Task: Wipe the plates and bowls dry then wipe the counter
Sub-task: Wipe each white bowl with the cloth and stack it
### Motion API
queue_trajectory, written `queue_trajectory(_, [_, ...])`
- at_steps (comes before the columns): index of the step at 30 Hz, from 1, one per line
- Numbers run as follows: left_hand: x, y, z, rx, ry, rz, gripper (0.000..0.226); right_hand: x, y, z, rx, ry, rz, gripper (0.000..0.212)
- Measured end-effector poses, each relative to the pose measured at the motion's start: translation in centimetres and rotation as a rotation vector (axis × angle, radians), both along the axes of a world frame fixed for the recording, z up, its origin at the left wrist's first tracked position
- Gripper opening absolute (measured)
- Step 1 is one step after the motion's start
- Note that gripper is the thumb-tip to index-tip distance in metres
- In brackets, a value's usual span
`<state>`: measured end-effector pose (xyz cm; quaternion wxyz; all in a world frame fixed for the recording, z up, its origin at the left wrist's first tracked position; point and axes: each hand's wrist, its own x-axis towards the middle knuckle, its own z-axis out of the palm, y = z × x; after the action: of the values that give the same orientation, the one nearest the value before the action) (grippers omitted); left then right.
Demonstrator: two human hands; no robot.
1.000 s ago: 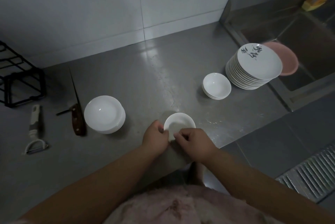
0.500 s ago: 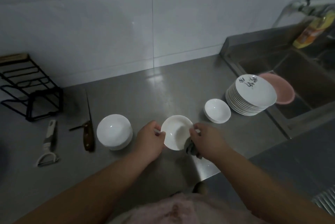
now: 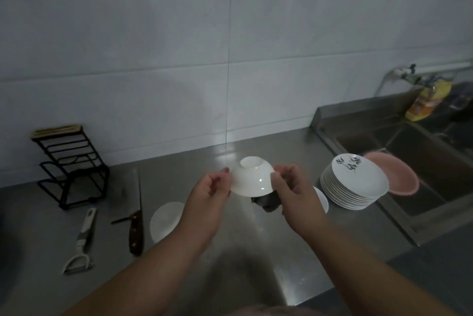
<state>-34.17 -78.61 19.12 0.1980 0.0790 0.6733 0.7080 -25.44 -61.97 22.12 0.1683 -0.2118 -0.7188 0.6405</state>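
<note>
Fingers point(image 3: 277, 177) of both our hands pinch the white bowl point(image 3: 252, 177), which sits bottom-up between the left hand point(image 3: 208, 194) and right hand point(image 3: 294, 192), raised above the steel counter point(image 3: 230, 251), with a dark cloth point(image 3: 266, 201) bunched under the right hand just beneath its rim. Our right hand hides most of the small bowl stack point(image 3: 323, 199) near the plate stack point(image 3: 354, 182), our left wrist covers part of the other bowl stack point(image 3: 165, 221), and dim light blurs the cloth's shape. Half a second ago the bowl faced up and low; now it is flipped and lifted.
</note>
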Motion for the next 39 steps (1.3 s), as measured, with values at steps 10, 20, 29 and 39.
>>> queue_trajectory(10, [-1.6,-1.2,2.8,0.346,-0.356,-0.028,0.035,-0.3,2.1,0.7,0.356,-0.190,0.038,0.011])
queue_trajectory(20, [-1.0,-1.3,2.3,0.389,-0.339,-0.036,0.028,-0.1,-0.7,-1.1,0.029,0.031,-0.055,0.034])
queue_trajectory(29, [-0.1,-0.9,2.3,0.384,-0.328,-0.108,0.028,0.2,-0.7,-2.7,0.336,0.100,-0.140,0.019])
queue_trajectory(39, [0.4,-0.6,3.5,0.144,-0.083,-0.153,0.025,-1.0,-1.8,-1.4,0.408,0.163,0.004,0.047])
